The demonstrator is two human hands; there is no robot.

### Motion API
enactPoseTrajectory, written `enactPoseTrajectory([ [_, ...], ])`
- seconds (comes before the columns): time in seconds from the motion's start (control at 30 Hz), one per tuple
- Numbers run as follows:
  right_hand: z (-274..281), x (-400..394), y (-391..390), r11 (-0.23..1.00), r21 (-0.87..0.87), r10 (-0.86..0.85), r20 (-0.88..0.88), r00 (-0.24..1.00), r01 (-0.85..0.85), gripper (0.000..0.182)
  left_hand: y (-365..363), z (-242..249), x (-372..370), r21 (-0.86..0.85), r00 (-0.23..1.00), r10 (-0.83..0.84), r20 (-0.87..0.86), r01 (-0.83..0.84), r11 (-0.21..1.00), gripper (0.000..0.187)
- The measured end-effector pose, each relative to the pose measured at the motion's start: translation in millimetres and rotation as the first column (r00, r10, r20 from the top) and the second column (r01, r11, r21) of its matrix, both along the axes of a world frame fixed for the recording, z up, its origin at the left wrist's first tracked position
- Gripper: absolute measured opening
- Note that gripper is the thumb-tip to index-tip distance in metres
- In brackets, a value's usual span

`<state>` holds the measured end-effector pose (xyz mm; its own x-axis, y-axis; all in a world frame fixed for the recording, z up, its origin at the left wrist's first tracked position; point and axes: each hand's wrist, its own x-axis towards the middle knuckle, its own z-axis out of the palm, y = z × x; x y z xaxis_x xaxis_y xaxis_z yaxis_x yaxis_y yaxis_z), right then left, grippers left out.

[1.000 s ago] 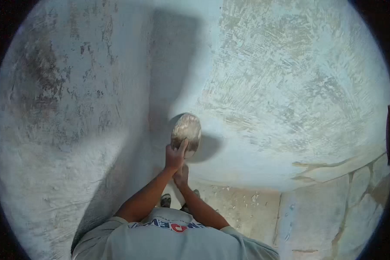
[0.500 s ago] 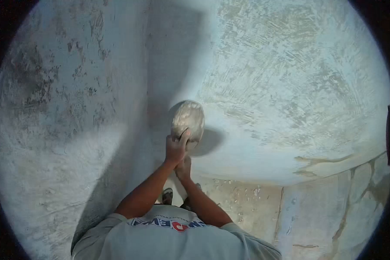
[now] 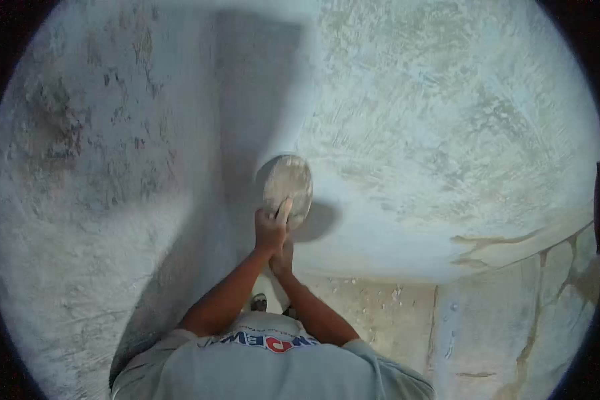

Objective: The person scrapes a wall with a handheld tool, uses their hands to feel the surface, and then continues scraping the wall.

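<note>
My left hand [image 3: 271, 228] is closed on the lower edge of a pale, oval, plaster-smeared disc [image 3: 289, 185], with one finger stretched over its face. Just below and behind it, my right hand [image 3: 282, 259] is closed, its fingers mostly hidden by my left hand and wrist; what it grips I cannot tell. The disc stands in front of the white wall [image 3: 380, 220], near the inner corner, and casts a round shadow to its right.
A patchy grey-white wall [image 3: 80, 253] rises on my left. Brown cracks [image 3: 500, 240] run across the lower right wall. Below, the floor [image 3: 360, 313] carries scattered white crumbs. My shoe [image 3: 259, 302] shows beneath my arms.
The disc has turned slightly, showing a flatter, narrower face. Both hands stay nearly in place, and the view has shifted a little.
</note>
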<state>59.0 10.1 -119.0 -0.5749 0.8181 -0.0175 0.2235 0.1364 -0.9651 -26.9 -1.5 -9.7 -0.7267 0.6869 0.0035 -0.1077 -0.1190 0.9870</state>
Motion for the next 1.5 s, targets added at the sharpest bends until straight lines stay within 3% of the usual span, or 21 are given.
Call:
enactPoseTrajectory([
  [0.13,-48.6,2.5,-7.9,0.994,0.097,0.041,0.031,0.999,-0.044,0.048,-2.0,-24.6,1.7,-0.073,1.0,0.019,-0.016,-0.02,0.997,0.055],
  [0.23,-15.1,0.3,-29.1,0.989,0.048,-0.117,-0.301,0.946,0.137,0.037,-9.9,-14.4,9.1,0.109,0.998,-0.027,0.055,0.021,0.994,0.05],
  [0.27,-30.0,-2.9,-19.2,0.962,0.216,-0.121,-0.211,0.97,0.167,0.045,-6.8,-5.1,8.1,0.093,0.999,0.019,0.034,-0.022,0.995,0.049],
  [0.33,-17.1,0.8,-8.4,0.998,-0.016,-0.061,-0.093,0.994,0.059,0.048,-5.3,5.5,7.2,0.038,0.995,0.099,-0.002,-0.099,0.994,0.047],
  [0.4,-18.8,-0.9,-7.8,0.998,-0.055,-0.044,-0.051,0.998,0.041,0.052,0.7,-34.9,-4.1,-0.011,0.99,-0.011,-0.144,0.01,1.0,0.043],
  [0.5,-41.5,0.0,-16.5,0.986,0.112,-0.117,-0.075,0.99,0.125,0.055,-2.8,-65.4,-0.8,0.093,0.975,-0.045,-0.217,0.066,0.993,0.043],
  [0.57,-8.3,0.1,-23.9,0.978,0.122,-0.157,-0.087,0.984,0.167,0.055,3.0,-49.2,-2.9,0.132,0.991,-0.026,-0.133,0.043,0.99,0.044],
  [0.6,-11.3,-5.9,-14.8,0.942,0.283,-0.137,-0.17,0.976,0.182,0.056,2.3,-21.1,-3.8,0.088,0.999,-0.023,-0.041,0.026,0.996,0.045],
  [0.67,-6.7,3.0,-13.3,0.999,-0.011,-0.039,-0.03,0.999,0.039,0.052,-11.5,-3.7,3.6,0.031,0.998,-0.01,0.063,0.008,0.999,0.047],
  [0.77,-41.7,-2.9,-19.7,0.995,-0.051,-0.092,-0.242,0.966,0.082,0.047,-12.3,0.6,3.2,0.086,0.997,0.003,0.081,-0.01,0.996,0.046],
  [0.87,-58.8,-3.7,-17.7,0.967,0.225,-0.08,-0.161,0.984,0.115,0.043,-4.4,-21.6,3.2,0.161,0.996,0.052,0.065,-0.062,0.985,0.047],
  [0.9,-27.8,-3.4,-13.0,0.98,0.183,-0.062,-0.116,0.991,0.082,0.039,4.4,-22.5,-0.5,0.182,0.994,0.111,0.009,-0.111,0.977,0.047],
  [0.93,-5.0,0.4,-14.6,0.99,0.129,-0.046,-0.069,0.997,0.055,0.035,5.0,-25.2,-0.1,0.195,0.985,0.166,-0.046,-0.154,0.969,0.047],
  [1.0,9.8,7.5,-15.0,0.969,-0.244,-0.041,-0.049,0.998,0.027,0.037,-6.5,-28.5,-7.6,0.018,0.967,0.007,-0.256,-0.002,1.0,0.044],
  [1.07,3.4,4.1,-15.2,0.939,-0.34,-0.064,-0.038,0.997,0.048,0.04,-8.1,-25.4,-9.7,0.003,0.971,-0.054,-0.233,0.056,0.998,0.044],
  [1.13,-22.7,3.4,-28.4,0.976,-0.186,-0.122,-0.02,0.992,0.116,0.042,-15.1,-22.0,5.9,0.147,1.0,-0.019,0.021,0.015,0.989,0.042],
  [1.23,-9.1,-2.6,-22.0,0.985,0.035,-0.154,-0.242,0.958,0.168,0.042,-5.7,-15.6,-2.2,0.155,1.0,-0.017,-0.015,0.019,0.988,0.04],
  [1.33,-37.9,-1.6,-0.4,0.986,-0.167,-0.044,-0.094,0.995,0.028,0.042,-3.7,8.7,-7.6,0.163,0.987,-0.139,0.078,0.125,0.979,0.044],
  [1.4,-50.6,4.1,-9.3,0.989,-0.141,0.048,0.023,0.999,-0.045,0.048,-10.7,-7.3,0.8,-0.003,1.0,-0.01,0.025,0.01,1.0,0.052],
  [1.47,-47.6,9.7,-22.2,0.99,-0.135,-0.031,-0.001,1.0,0.03,0.047,-4.6,-58.1,8.0,-0.03,0.997,0.066,-0.034,-0.067,0.997,0.063],
  [1.5,-45.8,12.6,-28.9,0.989,-0.132,-0.07,-0.013,0.997,0.068,0.048,-5.6,-46.7,8.6,-0.032,1.0,0.005,0.001,-0.005,0.999,0.059],
])
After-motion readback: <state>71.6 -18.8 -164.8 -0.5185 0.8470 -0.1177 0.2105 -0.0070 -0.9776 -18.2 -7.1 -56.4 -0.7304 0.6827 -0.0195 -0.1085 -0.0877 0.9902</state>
